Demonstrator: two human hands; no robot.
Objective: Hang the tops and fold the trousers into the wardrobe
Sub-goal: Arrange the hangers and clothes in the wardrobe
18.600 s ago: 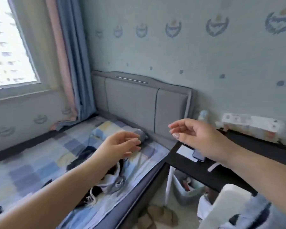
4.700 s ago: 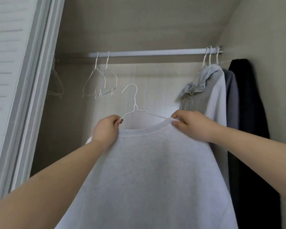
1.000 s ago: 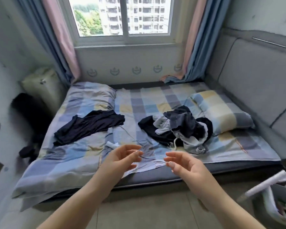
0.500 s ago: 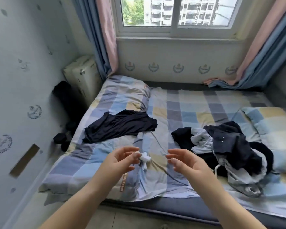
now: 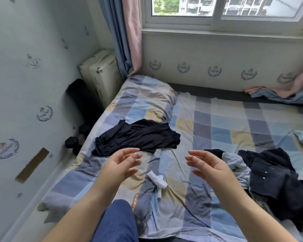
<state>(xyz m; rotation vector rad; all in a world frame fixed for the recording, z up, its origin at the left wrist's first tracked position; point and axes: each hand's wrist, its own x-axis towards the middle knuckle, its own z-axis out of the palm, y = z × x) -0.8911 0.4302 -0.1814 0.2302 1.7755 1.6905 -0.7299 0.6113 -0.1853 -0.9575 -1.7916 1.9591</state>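
Observation:
A dark navy garment (image 5: 138, 137) lies spread flat on the checked bed (image 5: 217, 123), just beyond my hands. A heap of dark and grey clothes (image 5: 269, 177) is piled at the right side of the bed. My left hand (image 5: 122, 165) hovers over the sheet in front of the navy garment, fingers relaxed, holding nothing. My right hand (image 5: 208, 165) is level with it, palm turned inward, also holding nothing. A small crumpled white item (image 5: 157, 179) lies on the sheet between my hands. The wardrobe is out of view.
A pillow (image 5: 147, 100) in the same checked cloth lies at the bed's far left. A cream appliance (image 5: 101, 75) and dark dumbbells (image 5: 75, 138) stand between the bed and the left wall. Blue and pink curtains (image 5: 124, 32) frame the window. My knee in blue denim (image 5: 115, 222) presses the bed's near edge.
I have moved closer to the bed and turned left, so the navy garment now lies right ahead of my hands. Both hands have spread apart and reached forward. My knee came into view.

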